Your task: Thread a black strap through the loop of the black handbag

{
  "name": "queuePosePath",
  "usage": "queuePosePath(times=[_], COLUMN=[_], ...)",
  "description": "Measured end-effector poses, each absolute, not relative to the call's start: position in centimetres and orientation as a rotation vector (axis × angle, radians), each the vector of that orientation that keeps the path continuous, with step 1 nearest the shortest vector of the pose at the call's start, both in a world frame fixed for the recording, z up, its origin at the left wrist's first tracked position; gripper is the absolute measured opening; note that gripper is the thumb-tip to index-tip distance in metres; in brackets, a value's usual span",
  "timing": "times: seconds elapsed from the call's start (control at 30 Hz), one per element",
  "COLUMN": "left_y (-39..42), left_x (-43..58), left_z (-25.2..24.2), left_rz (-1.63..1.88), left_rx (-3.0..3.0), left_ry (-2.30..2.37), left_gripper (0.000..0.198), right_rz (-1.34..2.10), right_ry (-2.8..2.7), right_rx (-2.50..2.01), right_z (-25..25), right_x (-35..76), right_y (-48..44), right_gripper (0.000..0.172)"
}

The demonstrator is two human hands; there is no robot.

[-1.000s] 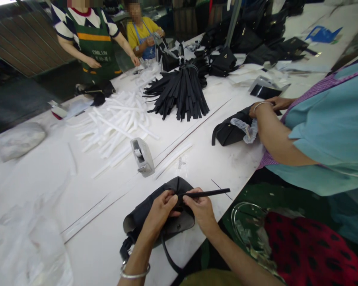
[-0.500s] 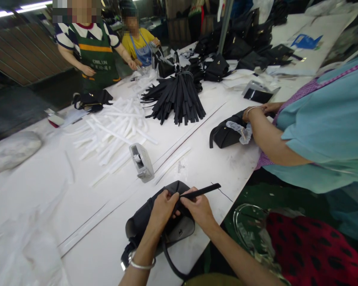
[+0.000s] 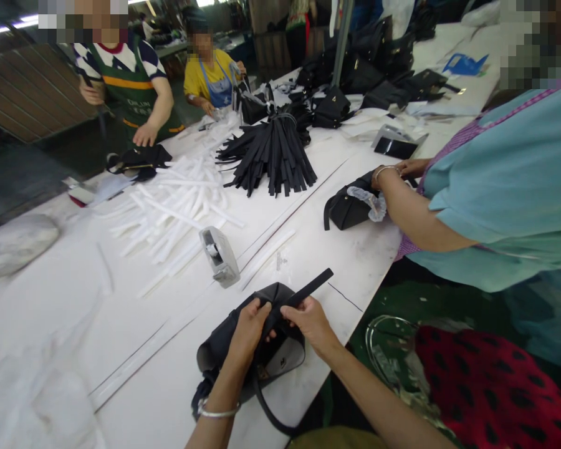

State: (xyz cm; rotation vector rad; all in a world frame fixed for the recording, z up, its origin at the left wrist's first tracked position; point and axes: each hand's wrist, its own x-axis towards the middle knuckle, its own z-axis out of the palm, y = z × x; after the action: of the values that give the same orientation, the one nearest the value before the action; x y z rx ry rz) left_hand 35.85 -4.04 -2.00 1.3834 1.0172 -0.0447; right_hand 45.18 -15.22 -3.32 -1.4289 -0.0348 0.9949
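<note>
A black handbag [image 3: 219, 337] lies on the white table close in front of me, its curved handle hanging toward the front edge. My left hand [image 3: 251, 327] is closed on the bag's upper edge, thumb on top. A flat black strap [image 3: 314, 285] sticks out up and to the right from the bag. My right hand [image 3: 310, 321] pinches this strap between thumb and fingers, close to the bag. The spot between my hands where strap and bag meet is partly hidden by my fingers.
A tape dispenser [image 3: 219, 255] stands just beyond the bag. Further off lie white strips [image 3: 177, 206] and a bundle of black straps [image 3: 273, 153]. At right a co-worker's arm [image 3: 425, 215] reaches to another black bag [image 3: 355, 209]. The table edge [image 3: 355, 337] runs beside my right arm.
The strap has turned, showing its broad face, and its free end sits lower and further left. My hands keep hold. The co-worker at far left now reaches down to a bag.
</note>
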Motion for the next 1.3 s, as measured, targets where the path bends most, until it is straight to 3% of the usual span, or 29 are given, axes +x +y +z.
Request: queuePosePath(times=[0.47, 0.8, 1.03, 1.3], left_y=[-4.5, -5.1, -4.6, -4.3], left_x=[34.6, 35.0, 35.3, 35.8], left_z=[-1.3, -2.5, -2.6, -2.5], left_rz=[-0.067, 0.006, 0.027, 0.006], left_rx=[1.452, 1.523, 1.559, 1.446], left_ry=[0.891, 1.000, 0.993, 0.988], left_gripper=[0.026, 0.017, 0.014, 0.025], right_rz=[1.058, 1.007, 1.009, 0.986], right_ry=[-0.033, 0.027, 0.067, 0.076], right_rx=[-1.342, -1.468, -1.405, -1.385], right_z=[-4.0, -3.6, -4.5, -4.3], right_x=[45.5, 45.2, 45.1, 45.6], right_y=[-16.2, -15.5, -14.7, -14.4], right_gripper=[0.027, 0.009, 0.011, 0.011])
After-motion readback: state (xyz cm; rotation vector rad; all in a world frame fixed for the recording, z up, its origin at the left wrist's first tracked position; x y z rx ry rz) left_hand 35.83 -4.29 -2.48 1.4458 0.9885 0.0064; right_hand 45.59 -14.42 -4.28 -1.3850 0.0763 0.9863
